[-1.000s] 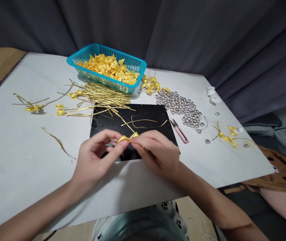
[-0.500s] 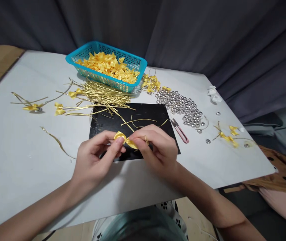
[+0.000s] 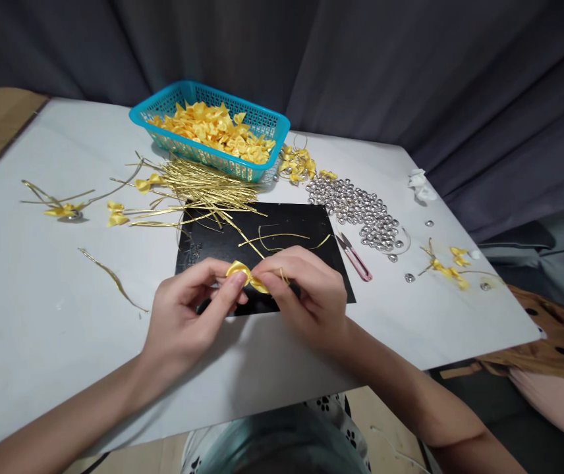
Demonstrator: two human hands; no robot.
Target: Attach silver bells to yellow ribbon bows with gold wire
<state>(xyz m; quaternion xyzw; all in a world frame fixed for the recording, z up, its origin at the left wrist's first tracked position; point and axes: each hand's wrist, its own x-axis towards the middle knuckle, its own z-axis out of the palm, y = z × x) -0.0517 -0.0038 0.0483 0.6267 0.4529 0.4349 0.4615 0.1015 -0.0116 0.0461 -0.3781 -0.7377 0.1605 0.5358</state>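
Head: hands [image 3: 183,316], bow [image 3: 243,274], white table [image 3: 29,289], curtain [image 3: 410,72]

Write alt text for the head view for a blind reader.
The left hand and right hand pinch a yellow ribbon bow above a black rectangular mat on a white table. Behind lie gold wire strips, a turquoise plastic basket of bows and silver beads.

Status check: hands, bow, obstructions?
Both left hand and right hand pinch yellow ribbon bow over black mat. Loose gold strands on mat, not blocking.
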